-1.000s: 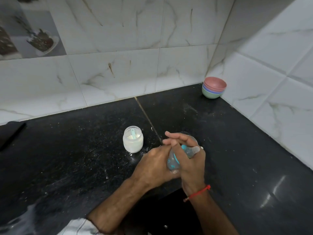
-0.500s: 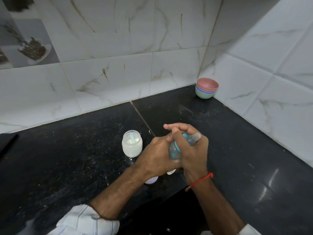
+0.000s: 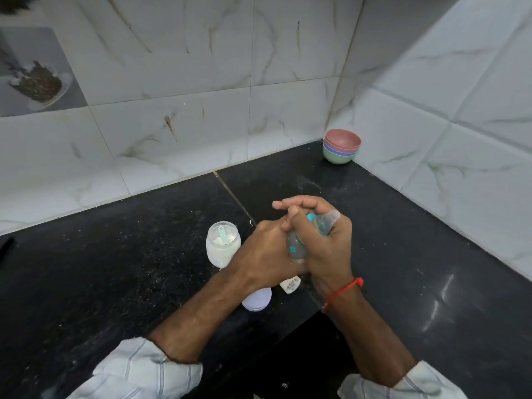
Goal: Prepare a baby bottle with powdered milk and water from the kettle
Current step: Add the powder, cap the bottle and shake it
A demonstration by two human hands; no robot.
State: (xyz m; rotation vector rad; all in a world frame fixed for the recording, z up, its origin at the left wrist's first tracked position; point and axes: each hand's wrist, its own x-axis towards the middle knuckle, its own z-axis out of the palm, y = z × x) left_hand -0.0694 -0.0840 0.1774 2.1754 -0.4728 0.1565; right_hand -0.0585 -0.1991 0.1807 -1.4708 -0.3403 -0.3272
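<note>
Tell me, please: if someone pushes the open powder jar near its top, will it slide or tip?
The powder jar probably tips rather than slides: it looks taller than wide. Being open, with a scoop inside, it would likely spill powder. It seems mostly full, so perhaps fairly steady.

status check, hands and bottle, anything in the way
Both hands, left and right, clasped on bottle, teat on. Powder jar open, scoop inside, left of hands. Lid and small cap on counter beneath. Nothing blocking.

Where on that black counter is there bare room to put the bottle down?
Free: the stretch right of the hands, toward the side wall, short of the stacked bowls. Also far left of the powder jar. Crowded: around the lilac lid under the wrists.
</note>
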